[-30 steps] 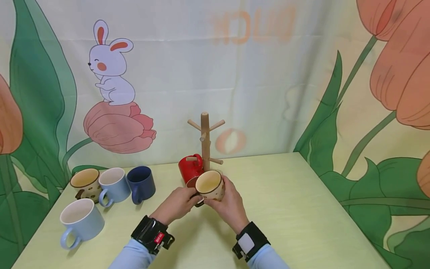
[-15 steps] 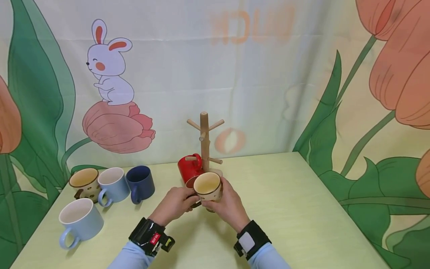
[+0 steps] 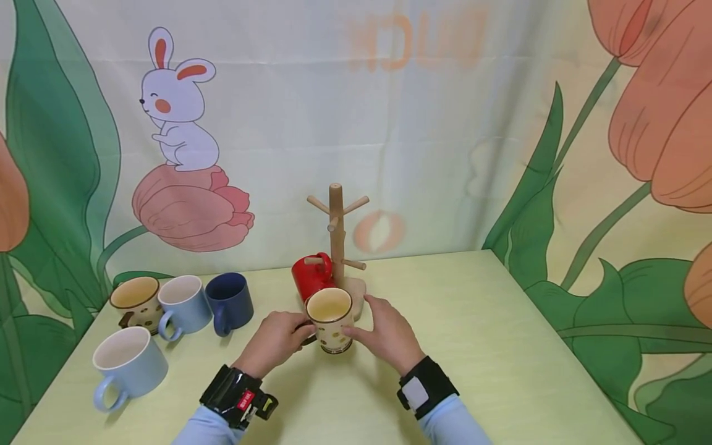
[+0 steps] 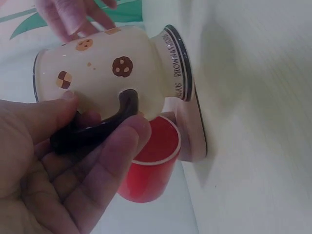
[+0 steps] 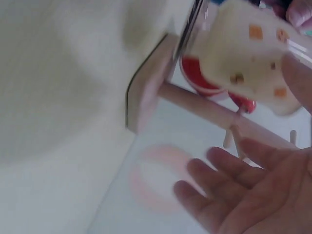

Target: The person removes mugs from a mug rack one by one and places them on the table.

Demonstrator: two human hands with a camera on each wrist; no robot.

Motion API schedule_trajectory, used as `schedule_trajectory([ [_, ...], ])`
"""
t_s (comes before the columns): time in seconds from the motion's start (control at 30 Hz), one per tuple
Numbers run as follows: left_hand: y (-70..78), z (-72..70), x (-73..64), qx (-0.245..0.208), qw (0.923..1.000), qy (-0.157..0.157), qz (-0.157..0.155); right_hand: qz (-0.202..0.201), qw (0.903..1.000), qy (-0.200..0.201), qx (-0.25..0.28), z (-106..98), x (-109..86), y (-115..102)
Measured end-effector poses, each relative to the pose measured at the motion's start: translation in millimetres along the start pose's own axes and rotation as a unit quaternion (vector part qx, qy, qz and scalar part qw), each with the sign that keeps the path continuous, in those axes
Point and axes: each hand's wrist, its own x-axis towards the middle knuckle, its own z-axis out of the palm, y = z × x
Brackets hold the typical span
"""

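A cream mug [image 3: 334, 330] with brown cookie prints and a dark rim stands upright in front of the wooden mug tree [image 3: 336, 232]. My left hand [image 3: 276, 341] grips its dark handle [image 4: 92, 129] between thumb and fingers. On the mug's other side is my right hand [image 3: 391, 334], fingers spread off the mug and the thumb at or very near its wall. Whether the mug's base touches the table cannot be told. A red mug [image 3: 310, 277] hangs tilted on a lower left peg of the tree, partly hidden behind the cream mug.
At the left of the table stand a second cream mug [image 3: 141, 312], a light blue mug [image 3: 189, 309], a dark blue mug [image 3: 233, 303] and, nearer, another light blue mug [image 3: 139, 368]. A printed cloth [image 3: 445, 154] hangs behind the table.
The cream mug has moved slightly left and lower and now stands more upright. My right hand has loosened from around it, its fingers opening to the right. The left hand keeps the handle.
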Motion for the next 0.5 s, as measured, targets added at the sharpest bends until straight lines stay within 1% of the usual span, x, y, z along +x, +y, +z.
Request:
schedule_trajectory([
  [0.07, -1.9, -1.1, -2.5, 0.004, 0.9999, -0.001, -0.014, 0.001, 0.9987, -0.008, -0.051, -1.1, -1.0, 1.4],
  [0.13, -3.7, -2.7, -5.1, 0.009, 0.9995, 0.0, -0.03, 0.005, 0.9948, -0.02, -0.1, -2.1, -2.5, 2.1],
  [0.23, -6.9, -6.6, -9.3, 0.019, 0.9987, 0.008, -0.046, 0.012, 0.9878, -0.041, -0.15, -2.6, -4.7, 2.7],
  [0.37, -11.2, -15.0, -15.3, 0.033, 0.9972, 0.03, -0.059, 0.019, 0.9835, -0.062, -0.169, -2.3, -6.5, 3.9],
  [0.5, -17.1, -25.2, -23.7, 0.044, 0.995, 0.052, -0.073, 0.021, 0.9824, -0.069, -0.173, -2.4, -7.7, 5.4],
])
